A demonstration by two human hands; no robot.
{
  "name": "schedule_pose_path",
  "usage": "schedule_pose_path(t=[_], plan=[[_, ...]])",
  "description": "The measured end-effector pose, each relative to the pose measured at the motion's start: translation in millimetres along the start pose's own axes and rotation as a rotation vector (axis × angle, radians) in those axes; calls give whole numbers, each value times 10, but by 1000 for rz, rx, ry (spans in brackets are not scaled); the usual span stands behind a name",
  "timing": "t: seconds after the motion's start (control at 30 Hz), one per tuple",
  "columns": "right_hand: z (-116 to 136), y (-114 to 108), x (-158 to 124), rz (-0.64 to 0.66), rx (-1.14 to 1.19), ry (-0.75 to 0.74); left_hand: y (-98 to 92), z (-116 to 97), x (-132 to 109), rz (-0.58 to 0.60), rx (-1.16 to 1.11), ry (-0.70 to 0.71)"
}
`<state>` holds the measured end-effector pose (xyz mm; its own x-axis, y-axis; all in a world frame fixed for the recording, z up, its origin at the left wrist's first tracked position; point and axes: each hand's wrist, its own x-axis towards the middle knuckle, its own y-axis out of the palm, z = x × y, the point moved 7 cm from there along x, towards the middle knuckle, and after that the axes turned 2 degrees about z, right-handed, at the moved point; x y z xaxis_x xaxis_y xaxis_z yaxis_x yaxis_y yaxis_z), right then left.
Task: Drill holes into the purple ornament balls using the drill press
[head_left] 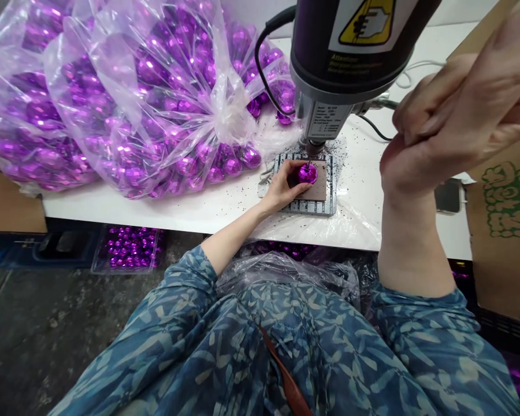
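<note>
My left hand point(286, 186) pinches a shiny purple ball point(307, 173) and holds it on a small brown plate point(318, 188) directly under the spindle of a dark bench drill point(351, 52). My right hand point(455, 115) is raised at the right, fingers wrapped in a fist around the drill's lever, which is hidden inside the grip. The plate sits on a metal base point(305, 207) on a white table point(190, 211).
Two big clear bags of purple balls point(147, 98) fill the table's left half. A cardboard box point(509, 231) with green print stands at the right. A tray of purple balls point(130, 248) lies on the floor below. Plastic sheet covers my lap. Dark shavings surround the base.
</note>
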<state>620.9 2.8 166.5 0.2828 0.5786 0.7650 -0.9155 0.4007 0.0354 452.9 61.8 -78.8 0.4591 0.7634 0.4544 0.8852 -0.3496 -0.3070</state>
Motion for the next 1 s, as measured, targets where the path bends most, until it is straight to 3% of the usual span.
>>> schedule_pose_path(t=[0.13,0.43,0.8,1.0], plan=[[-111,-48,-48,-67,62,52,-12,11,-7,-3,11,4],[-100,-12,-84,-86,91,-8,13,54,-11,19,-21,9],[-420,-125,-272,-198,-15,-275,1,4,-4,22,34,-20],[-529,-138,-328,-168,-134,-274,-5,15,2,16,40,-32]])
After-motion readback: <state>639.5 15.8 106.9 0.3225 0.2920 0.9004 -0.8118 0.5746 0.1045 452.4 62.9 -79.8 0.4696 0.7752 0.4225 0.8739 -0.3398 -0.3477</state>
